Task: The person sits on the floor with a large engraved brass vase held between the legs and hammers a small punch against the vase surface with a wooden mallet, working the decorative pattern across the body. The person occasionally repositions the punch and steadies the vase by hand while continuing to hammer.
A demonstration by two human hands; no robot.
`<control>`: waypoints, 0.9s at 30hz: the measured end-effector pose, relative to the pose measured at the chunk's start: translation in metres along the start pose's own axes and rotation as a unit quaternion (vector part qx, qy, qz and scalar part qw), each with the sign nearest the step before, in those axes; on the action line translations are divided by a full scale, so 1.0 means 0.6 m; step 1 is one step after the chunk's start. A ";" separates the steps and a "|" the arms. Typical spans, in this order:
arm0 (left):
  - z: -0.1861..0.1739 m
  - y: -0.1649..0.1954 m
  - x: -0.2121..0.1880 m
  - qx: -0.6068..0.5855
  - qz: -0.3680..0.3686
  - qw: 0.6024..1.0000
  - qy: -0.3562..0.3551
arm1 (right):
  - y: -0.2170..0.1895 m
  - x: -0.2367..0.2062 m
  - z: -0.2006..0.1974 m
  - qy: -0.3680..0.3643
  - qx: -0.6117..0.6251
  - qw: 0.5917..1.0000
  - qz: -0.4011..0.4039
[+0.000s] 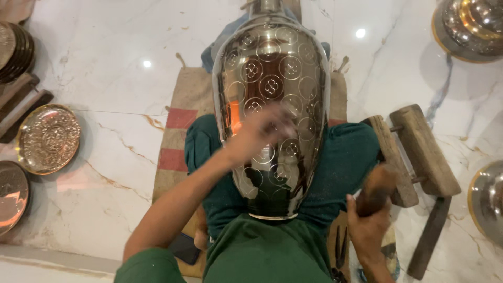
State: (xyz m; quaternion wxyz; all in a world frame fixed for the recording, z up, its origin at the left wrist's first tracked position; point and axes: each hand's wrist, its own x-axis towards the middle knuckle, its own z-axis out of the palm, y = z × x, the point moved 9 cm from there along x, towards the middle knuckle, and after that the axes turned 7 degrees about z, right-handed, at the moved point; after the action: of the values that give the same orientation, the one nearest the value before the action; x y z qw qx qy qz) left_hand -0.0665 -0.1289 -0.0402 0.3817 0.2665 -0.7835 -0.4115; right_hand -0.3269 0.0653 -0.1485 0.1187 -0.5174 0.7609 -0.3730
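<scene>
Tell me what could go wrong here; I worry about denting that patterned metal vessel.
The left hand, blurred, lies right on the vessel where the wooden mallet in the right hand may land, so fingers could get struck. The rounded vessel rests only on the lap, so it might roll and throw a blow off the circles.

My left hand is raised over the middle of the engraved metal vessel lying across my lap, blurred, its fingers bunched and pressed against the vessel's surface. The left forearm runs bare from the lower left, elbow bent, up to that hand. My right hand sits low, to the right of the vessel's rim, closed in a fist around a wooden handle that points up and away from me. The right wrist is cocked upward, well apart from the left hand.
</scene>
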 end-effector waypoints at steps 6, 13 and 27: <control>-0.301 -0.137 -0.023 -0.071 -0.080 0.880 0.463 | -0.008 0.099 0.060 -0.114 -0.048 0.991 0.050; -0.331 -0.291 -0.112 -0.167 -0.200 0.764 0.590 | -0.008 0.219 0.141 -0.177 0.350 0.893 0.222; -0.189 -0.440 -0.119 -0.394 -0.411 0.749 0.339 | 0.020 0.209 0.292 -0.263 0.461 0.744 0.406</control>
State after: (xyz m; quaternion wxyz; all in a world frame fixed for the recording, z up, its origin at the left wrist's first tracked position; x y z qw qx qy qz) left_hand 0.0940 -0.2642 -0.2491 0.4872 0.5104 -0.1860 -0.6838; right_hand -0.2908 -0.1205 -0.2524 0.6784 -0.1194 0.5732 -0.4438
